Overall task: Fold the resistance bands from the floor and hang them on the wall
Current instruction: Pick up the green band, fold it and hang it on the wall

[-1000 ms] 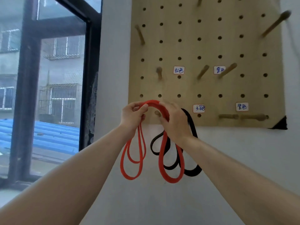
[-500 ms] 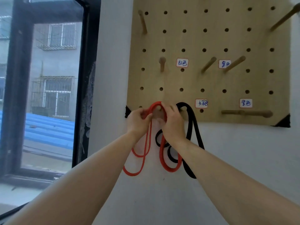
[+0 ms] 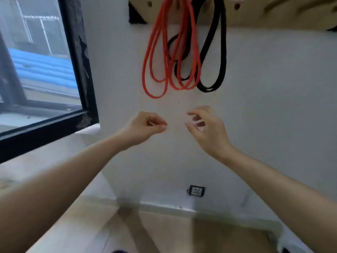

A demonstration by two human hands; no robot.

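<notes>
Hanging straight above the fingers (image 3: 161,126), one red band (image 3: 155,96) and one black band (image 3: 207,88) drape from the pegboard (image 3: 255,17). Their loops run vertically down the wall (image 3: 273,106), red just left of black and partly overlapping it. Both hands are below and touch neither: the left hand (image 3: 144,128) is loosely curled on nothing, the right hand (image 3: 209,132) spread and relaxed. Red's lowest loop is nearer the left hand. Any further band would likely lie below the fingers, toward the floor (image 3: 182,234); none shows plainly.

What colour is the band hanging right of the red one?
The band is black, head view.
</notes>
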